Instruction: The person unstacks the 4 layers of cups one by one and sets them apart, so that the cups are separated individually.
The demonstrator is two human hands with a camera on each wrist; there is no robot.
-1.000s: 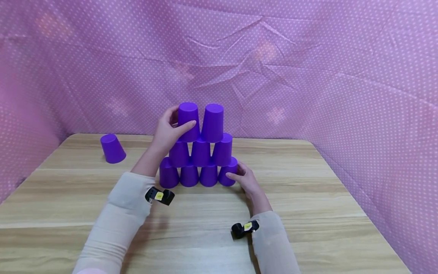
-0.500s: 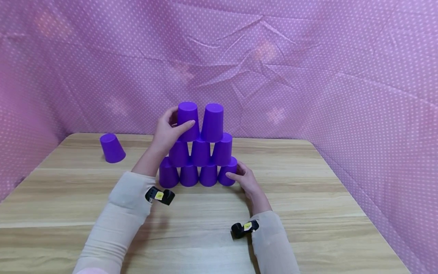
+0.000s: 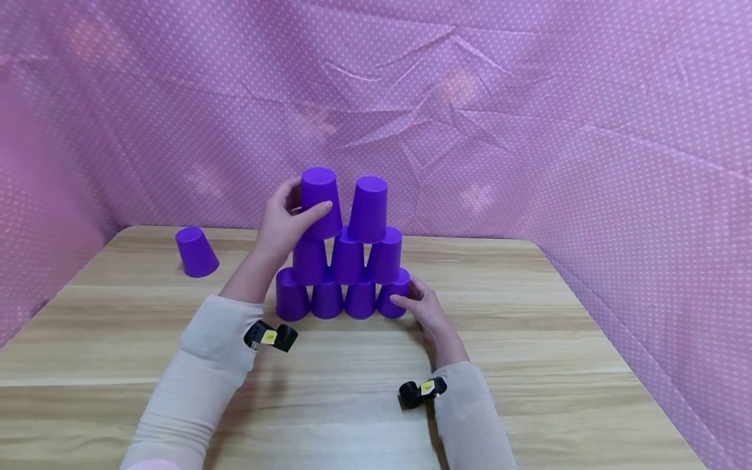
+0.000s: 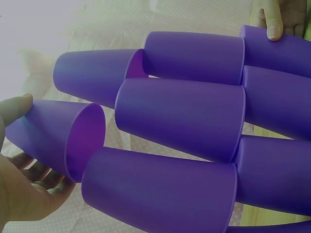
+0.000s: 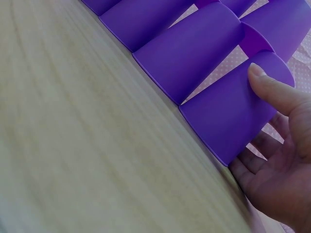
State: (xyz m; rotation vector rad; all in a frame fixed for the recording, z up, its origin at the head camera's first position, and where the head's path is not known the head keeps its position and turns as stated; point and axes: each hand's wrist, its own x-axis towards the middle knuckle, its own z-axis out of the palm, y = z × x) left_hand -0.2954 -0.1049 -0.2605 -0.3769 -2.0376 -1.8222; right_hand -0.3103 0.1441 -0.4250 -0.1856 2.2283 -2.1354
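Note:
Purple cups stand mouth down in a stacked pyramid. My left hand (image 3: 286, 219) grips the left cup of the top row (image 3: 320, 189), thumb across its front. In the left wrist view that cup (image 4: 46, 128) is tilted, its open mouth showing, its rim lifted off the cup below (image 4: 160, 184) except close at one edge. Beside it stands the other top cup (image 3: 368, 209), untouched. At the base, my right hand (image 3: 431, 313) holds the rightmost bottom cup (image 3: 392, 301), thumb in front and fingers behind, as the right wrist view shows too.
A single purple cup (image 3: 197, 253) stands mouth down at the back left of the wooden table (image 3: 352, 405). The middle row (image 3: 347, 258) has three cups, and several make up the bottom row (image 3: 326, 303). A pink dotted cloth (image 3: 529, 130) hangs behind and at both sides.
My left hand has raised the top-left cup a little and shifted it left, widening the gap to the other top cup. The right hand keeps its hold on the bottom cup.

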